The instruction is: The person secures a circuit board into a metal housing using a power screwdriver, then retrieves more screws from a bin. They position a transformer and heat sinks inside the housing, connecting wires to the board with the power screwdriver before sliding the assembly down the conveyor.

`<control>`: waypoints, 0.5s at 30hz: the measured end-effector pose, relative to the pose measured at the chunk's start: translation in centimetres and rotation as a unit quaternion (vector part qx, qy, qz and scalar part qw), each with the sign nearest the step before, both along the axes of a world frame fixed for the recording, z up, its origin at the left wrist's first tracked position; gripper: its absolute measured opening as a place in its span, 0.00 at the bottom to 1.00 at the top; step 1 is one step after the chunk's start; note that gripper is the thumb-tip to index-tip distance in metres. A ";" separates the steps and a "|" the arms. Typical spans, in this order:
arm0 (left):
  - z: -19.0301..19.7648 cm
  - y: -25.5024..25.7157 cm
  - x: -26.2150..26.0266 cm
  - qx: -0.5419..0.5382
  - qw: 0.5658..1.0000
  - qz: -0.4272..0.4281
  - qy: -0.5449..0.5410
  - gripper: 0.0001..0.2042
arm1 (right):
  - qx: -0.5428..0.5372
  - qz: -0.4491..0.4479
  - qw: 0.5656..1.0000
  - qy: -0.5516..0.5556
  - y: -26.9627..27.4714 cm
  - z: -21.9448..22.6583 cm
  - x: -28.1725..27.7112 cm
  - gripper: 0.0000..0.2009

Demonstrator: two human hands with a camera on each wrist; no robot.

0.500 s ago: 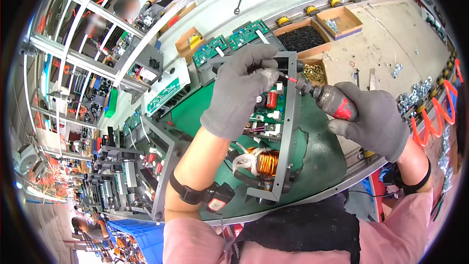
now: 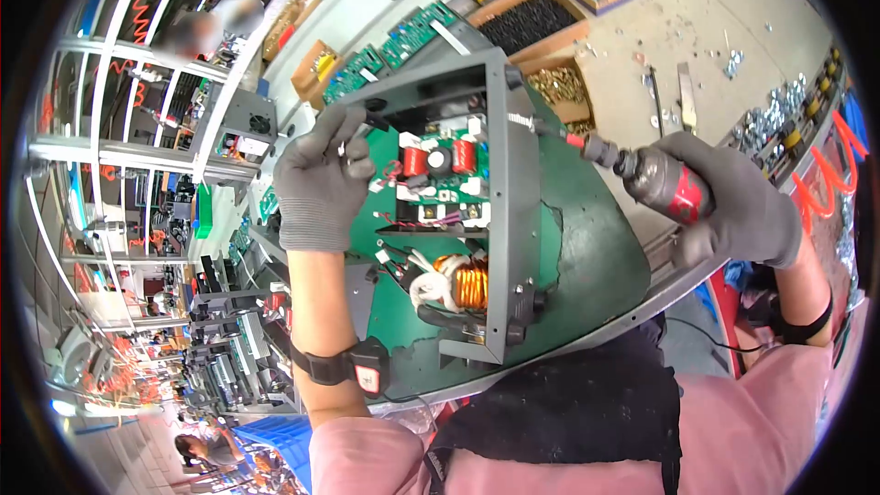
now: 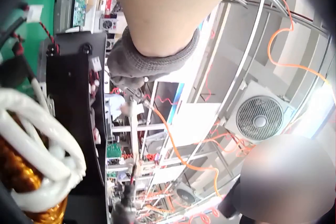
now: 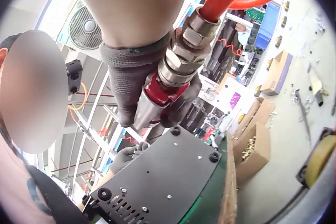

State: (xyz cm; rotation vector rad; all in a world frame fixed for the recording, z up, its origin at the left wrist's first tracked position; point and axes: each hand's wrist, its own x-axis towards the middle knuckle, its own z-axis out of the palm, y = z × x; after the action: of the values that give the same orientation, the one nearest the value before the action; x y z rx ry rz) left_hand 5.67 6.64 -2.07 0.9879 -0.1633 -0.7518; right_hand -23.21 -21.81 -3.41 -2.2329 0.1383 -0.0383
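Observation:
My right hand (image 2: 738,206), in a grey glove, grips an air screwdriver (image 2: 665,185) with a red-and-black body. Its thin bit points left, the tip right at the side wall of an open dark metal case (image 2: 513,211). Inside the case are a green circuit board with red parts (image 2: 463,156) and a copper coil (image 2: 471,288) with white wrapping. My gloved left hand (image 2: 323,179) is beside the case's far left corner, fingers curled around a small shiny metal piece partly hidden by them. The right wrist view shows the screwdriver's hose fitting (image 4: 181,56).
Cardboard boxes hold black screws (image 2: 532,23) and brass-coloured screws (image 2: 559,87) beyond the case. Circuit boards (image 2: 417,35) lie at the back. Loose screws (image 2: 775,115) and an orange coiled hose (image 2: 820,179) are at right. Other cases (image 2: 229,312) stand at left.
My left hand has moved left, away from the screwdriver's tip and the case's side wall. The screwdriver has shifted slightly right and down in view, its tip now at the wall.

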 end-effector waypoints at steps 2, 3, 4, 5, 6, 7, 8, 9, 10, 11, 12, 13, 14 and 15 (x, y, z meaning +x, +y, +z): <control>-1.7 0.1 -0.1 0.182 0.977 0.109 0.000 0.18 | 0.036 0.014 0.999 0.009 -0.2 -0.7 -1.0 0.37; -2.8 0.2 -0.2 0.268 0.956 0.045 -0.114 0.17 | 0.007 0.029 0.996 0.081 0.1 -0.2 -1.1 0.37; -3.5 0.2 -0.2 0.343 0.911 -0.023 -0.228 0.17 | -0.024 0.044 0.987 0.150 0.2 -0.1 -1.3 0.37; -4.3 -0.1 -0.4 0.328 0.943 -0.004 -0.051 0.19 | -0.064 0.061 0.988 0.123 0.2 -0.9 -1.6 0.36; -4.2 -0.7 -1.1 0.283 0.958 -0.042 0.026 0.19 | -0.058 0.058 0.989 0.126 0.2 -1.4 -1.8 0.36; -4.0 -1.0 -1.9 0.281 0.957 -0.064 0.044 0.20 | -0.068 0.073 0.988 0.122 0.3 -1.7 -1.9 0.36; -3.7 -1.1 -2.5 0.278 0.955 -0.085 0.061 0.21 | -0.079 0.089 0.986 0.117 0.3 -1.9 -1.9 0.35; -3.6 -1.1 -2.7 0.281 0.954 -0.087 0.062 0.21 | -0.075 0.088 0.986 0.118 0.3 -1.9 -1.9 0.35; -3.5 -1.1 -2.9 0.264 0.956 -0.113 0.065 0.21 | -0.085 0.097 0.985 0.119 0.3 -1.8 -1.7 0.35; -3.5 -1.1 -3.0 0.246 0.957 -0.139 0.067 0.21 | -0.095 0.106 0.983 0.119 0.3 -1.6 -1.5 0.34; -4.0 -0.7 -2.7 0.247 0.957 -0.139 0.068 0.21 | -0.093 0.107 0.983 0.119 0.3 -1.5 -1.3 0.34; -5.1 -0.1 -2.3 0.231 0.961 -0.147 0.036 0.20 | -0.107 0.109 0.980 0.125 0.3 -1.3 -1.2 0.34; -5.7 0.4 -2.1 0.213 0.965 -0.153 0.003 0.18 | -0.122 0.111 0.978 0.130 0.2 -1.1 -1.0 0.34; -4.8 -0.7 -2.6 0.201 0.968 -0.124 0.086 0.17 | -0.123 0.114 0.977 0.130 0.2 -0.8 -0.9 0.34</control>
State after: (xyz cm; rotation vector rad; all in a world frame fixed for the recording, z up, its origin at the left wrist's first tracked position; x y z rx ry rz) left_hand 3.08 5.94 -6.91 1.2929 0.0208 -1.1253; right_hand -24.14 -21.62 -4.24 -2.4797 0.0191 0.3822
